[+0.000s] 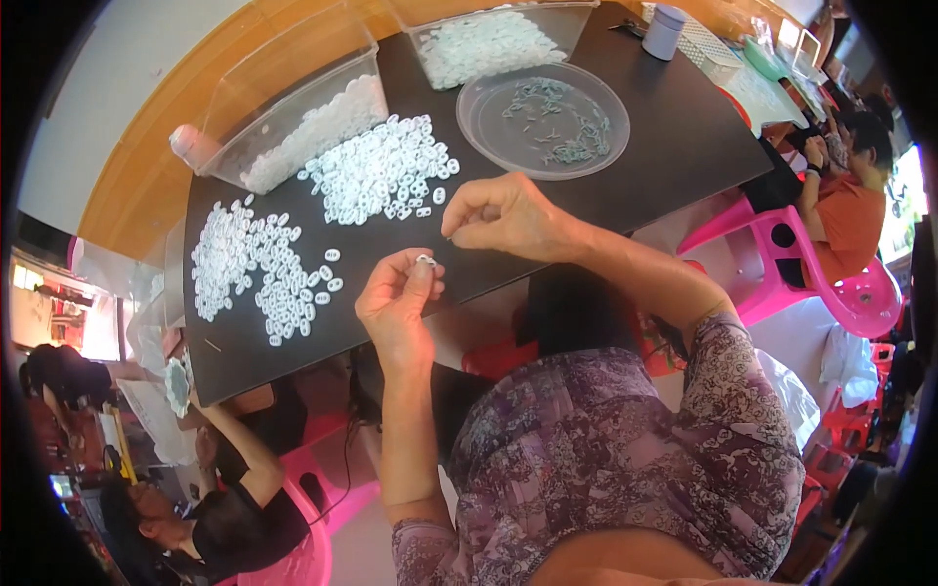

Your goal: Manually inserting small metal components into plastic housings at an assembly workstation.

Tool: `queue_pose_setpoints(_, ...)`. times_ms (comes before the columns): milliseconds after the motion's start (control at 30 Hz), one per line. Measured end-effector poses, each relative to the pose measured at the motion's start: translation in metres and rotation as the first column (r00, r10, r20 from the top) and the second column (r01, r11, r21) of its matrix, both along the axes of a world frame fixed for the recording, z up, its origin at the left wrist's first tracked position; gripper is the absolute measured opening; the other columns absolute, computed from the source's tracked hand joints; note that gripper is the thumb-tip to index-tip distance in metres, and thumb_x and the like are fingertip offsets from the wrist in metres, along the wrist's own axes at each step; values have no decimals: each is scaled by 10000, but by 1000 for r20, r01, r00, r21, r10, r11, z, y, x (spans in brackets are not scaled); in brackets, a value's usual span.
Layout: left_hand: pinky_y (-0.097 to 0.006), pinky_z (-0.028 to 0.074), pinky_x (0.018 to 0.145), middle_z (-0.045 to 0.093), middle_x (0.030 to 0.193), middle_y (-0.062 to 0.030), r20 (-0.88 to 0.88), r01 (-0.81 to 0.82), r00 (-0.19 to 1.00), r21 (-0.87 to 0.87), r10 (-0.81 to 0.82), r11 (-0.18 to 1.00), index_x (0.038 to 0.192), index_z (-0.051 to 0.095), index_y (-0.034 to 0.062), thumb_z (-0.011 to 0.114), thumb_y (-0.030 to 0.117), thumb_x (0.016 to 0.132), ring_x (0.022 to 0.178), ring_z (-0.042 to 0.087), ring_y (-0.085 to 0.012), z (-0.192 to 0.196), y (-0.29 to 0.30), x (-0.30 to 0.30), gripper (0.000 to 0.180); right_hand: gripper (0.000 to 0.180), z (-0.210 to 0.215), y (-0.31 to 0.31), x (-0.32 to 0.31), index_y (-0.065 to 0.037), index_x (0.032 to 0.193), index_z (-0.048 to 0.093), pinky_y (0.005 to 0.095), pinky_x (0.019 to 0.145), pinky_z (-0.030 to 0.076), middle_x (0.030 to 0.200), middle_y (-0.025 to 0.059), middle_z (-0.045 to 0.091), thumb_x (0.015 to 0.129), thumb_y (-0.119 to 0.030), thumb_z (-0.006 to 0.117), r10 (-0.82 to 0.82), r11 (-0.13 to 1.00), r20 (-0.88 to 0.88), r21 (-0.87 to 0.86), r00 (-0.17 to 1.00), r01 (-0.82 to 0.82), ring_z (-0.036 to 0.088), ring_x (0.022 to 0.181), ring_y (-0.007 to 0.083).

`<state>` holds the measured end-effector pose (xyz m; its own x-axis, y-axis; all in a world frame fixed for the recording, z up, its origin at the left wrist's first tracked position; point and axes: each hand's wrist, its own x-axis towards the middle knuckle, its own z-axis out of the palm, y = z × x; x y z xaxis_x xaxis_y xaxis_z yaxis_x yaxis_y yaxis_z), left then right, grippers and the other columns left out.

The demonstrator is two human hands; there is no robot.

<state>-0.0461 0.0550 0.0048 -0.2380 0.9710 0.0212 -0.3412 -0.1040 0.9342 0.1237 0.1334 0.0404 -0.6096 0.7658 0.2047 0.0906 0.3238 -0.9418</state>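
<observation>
Above the near edge of the dark table, my left hand (pixel 399 298) pinches a small white plastic piece (pixel 426 261) between thumb and fingertips. Just right of it, my right hand (pixel 508 220) is closed in a pinch, with a tiny dark speck at its fingertips too small to name. A heap of white oval pieces with dark marks (pixel 376 171) lies beyond my hands. Further left is a second pile of similar pieces (pixel 278 293). A round clear plastic tray (pixel 471 137) behind my right hand holds scattered small greenish slender parts (pixel 576 146).
Two clear plastic bins, one at the left (pixel 220 161) and one at the back (pixel 425 73), hold more white pieces. A lidded white container (pixel 664 32) stands at the far right. People sit nearby on pink chairs (pixel 752 259), at right and lower left.
</observation>
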Motion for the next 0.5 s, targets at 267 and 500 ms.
queue_pose_setpoints(267,-207,462,599,606,806,-47,38,4,999,26,-5,1000,917,603,-25,597,30,862,710,572,-101,-4,-15,2,78,93,-15,-18,-21,12,790,621,212,543,406,659,-12,559,751,-60,665,-5,998,-96,-66,995,-1,491,617,36)
queue_pose_setpoints(500,-200,435,597,593,793,-35,29,24,999,41,-26,999,900,598,-20,595,31,865,701,543,-88,-8,-19,2,62,109,-13,-24,-22,12,793,620,212,544,406,660,-11,559,759,-78,671,7,997,-75,-77,997,-13,492,620,36)
